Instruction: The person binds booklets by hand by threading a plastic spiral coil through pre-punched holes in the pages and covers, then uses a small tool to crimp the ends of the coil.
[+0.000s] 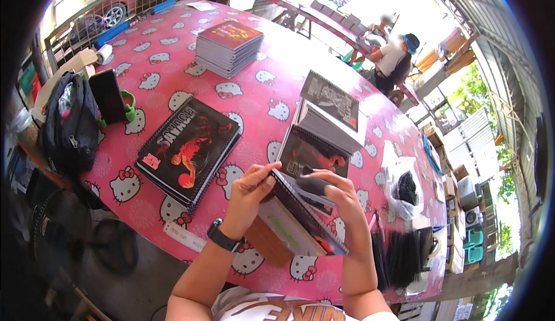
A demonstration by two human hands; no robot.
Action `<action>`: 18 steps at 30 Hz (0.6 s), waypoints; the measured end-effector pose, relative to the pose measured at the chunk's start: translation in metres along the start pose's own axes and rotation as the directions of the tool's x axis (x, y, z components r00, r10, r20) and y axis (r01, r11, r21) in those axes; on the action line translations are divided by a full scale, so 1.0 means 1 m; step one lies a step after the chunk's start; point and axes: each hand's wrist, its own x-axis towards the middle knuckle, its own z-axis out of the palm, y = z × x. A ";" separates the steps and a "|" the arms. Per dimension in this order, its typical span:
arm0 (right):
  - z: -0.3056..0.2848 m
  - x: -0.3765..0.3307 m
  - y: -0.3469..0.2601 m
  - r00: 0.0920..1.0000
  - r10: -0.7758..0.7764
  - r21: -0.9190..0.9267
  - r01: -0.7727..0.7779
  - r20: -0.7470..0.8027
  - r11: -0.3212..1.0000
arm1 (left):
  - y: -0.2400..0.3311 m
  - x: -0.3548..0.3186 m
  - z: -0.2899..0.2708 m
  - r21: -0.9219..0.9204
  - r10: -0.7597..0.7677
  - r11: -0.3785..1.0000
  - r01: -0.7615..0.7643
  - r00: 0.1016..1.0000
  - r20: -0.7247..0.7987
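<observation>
Notebook was held above the pink table, between two hands.
The left hand pinched its top end; the right hand held its blurred leaves. A black stack lay near.

Pink cartoon-print tablecloth. Black backpack at left edge, dark phone standing beside it, green holder at phone's base. Blue tube along wire-mesh fence; red vehicle beyond. Person in white top near long far table. Teal chairs at right. Corrugated metal roof overhead, upper right.
</observation>
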 end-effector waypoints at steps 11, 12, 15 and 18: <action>0.011 0.008 0.019 0.998 -0.054 0.124 0.057 -0.024 0.991 | 0.000 0.000 0.004 0.054 0.003 0.999 -0.004 1.000 0.025; 0.011 0.011 0.023 0.996 0.009 -0.047 -0.013 -0.089 0.999 | 0.000 0.002 0.004 -0.016 -0.020 1.000 0.020 1.000 -0.009; -0.006 -0.008 0.032 0.895 -0.216 -0.537 -0.029 -0.389 0.843 | 0.005 -0.003 -0.001 0.128 0.007 0.992 -0.012 0.999 0.042; -0.043 -0.053 0.062 0.712 -0.178 -0.508 -0.280 -0.679 0.815 | 0.010 -0.004 -0.004 0.090 -0.049 0.995 0.042 0.996 0.079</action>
